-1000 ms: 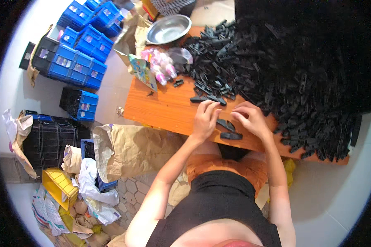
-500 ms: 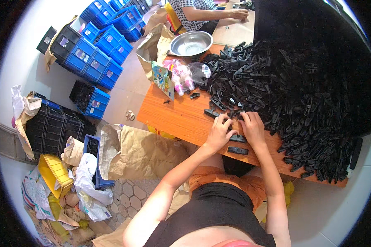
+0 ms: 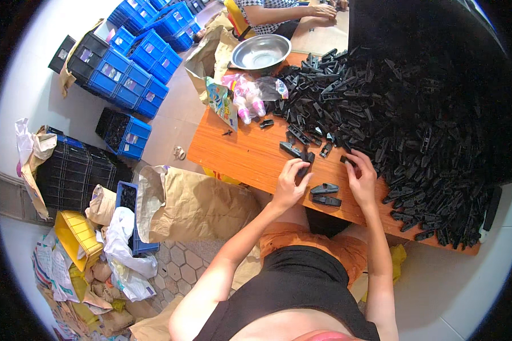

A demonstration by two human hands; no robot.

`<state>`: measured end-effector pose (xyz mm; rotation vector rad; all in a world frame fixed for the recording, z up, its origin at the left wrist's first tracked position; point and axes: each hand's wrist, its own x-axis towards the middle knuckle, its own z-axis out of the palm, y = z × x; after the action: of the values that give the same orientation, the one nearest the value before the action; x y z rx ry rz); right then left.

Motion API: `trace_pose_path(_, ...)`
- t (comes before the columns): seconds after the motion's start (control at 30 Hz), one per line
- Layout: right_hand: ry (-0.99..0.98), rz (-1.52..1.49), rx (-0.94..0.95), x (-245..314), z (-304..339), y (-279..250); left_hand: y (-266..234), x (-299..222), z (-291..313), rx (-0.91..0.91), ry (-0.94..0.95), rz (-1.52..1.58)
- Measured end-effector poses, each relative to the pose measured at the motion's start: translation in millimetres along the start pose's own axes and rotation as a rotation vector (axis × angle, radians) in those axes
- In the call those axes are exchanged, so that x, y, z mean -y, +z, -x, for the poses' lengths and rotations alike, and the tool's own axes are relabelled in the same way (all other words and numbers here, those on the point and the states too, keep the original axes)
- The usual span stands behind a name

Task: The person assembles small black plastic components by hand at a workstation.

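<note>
My left hand [image 3: 290, 183] pinches a dark plastic part [image 3: 308, 161] above the near side of the orange wooden table [image 3: 227, 156]. Apart from it, my right hand [image 3: 361, 175] is closed with a small black piece [image 3: 345, 159] at its fingertips; the piece's exact kind is too small to tell. Between my wrists, two long black plastic parts [image 3: 325, 200] lie side by side near the table edge. A few more loose parts [image 3: 290, 149] rest just beyond my left fingers. The large heap of black plastic parts [image 3: 375, 108] spreads beyond and to the right.
A steel bowl [image 3: 261, 52] and a pink-and-white plastic-wrapped item [image 3: 246, 94] sit at the table's far left. Another person's hand [image 3: 323, 11] works at the far end. Blue crates [image 3: 111, 77], a brown paper sack [image 3: 199, 207] and a yellow bin [image 3: 77, 241] stand left.
My hands have moved apart, the left leftward and the right rightward, each with a black piece. The two parts near the table edge show more fully now.
</note>
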<state>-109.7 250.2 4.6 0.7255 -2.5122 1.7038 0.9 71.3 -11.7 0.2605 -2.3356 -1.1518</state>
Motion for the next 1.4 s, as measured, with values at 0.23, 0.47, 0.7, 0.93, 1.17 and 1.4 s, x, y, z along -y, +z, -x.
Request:
trace_pose_path(0.23,-0.095,0.035,0.041,-2,-3,-2,-4,9,-18,0.037,0.037,0.021)
trace_pose_path(0.47,0.052,-0.175,0.181,-7,-7,4,5,10,-35,0.126,0.123,-0.015)
trace_pose_path(0.7,-0.083,-0.023,0.195,-15,-2,1,4,14,-33,0.181,0.044,0.043)
trace_pose_path(0.93,-0.183,-0.032,0.230,-16,-10,8,5,10,-38,0.200,0.064,0.060)
trace_pose_path(1.17,-0.246,0.002,0.358,-5,-14,1,2,5,-32,0.257,0.100,0.073)
trace_pose_path(1.4,-0.372,0.394,0.290,2,-38,15,1,-1,-11,0.256,0.345,-0.050)
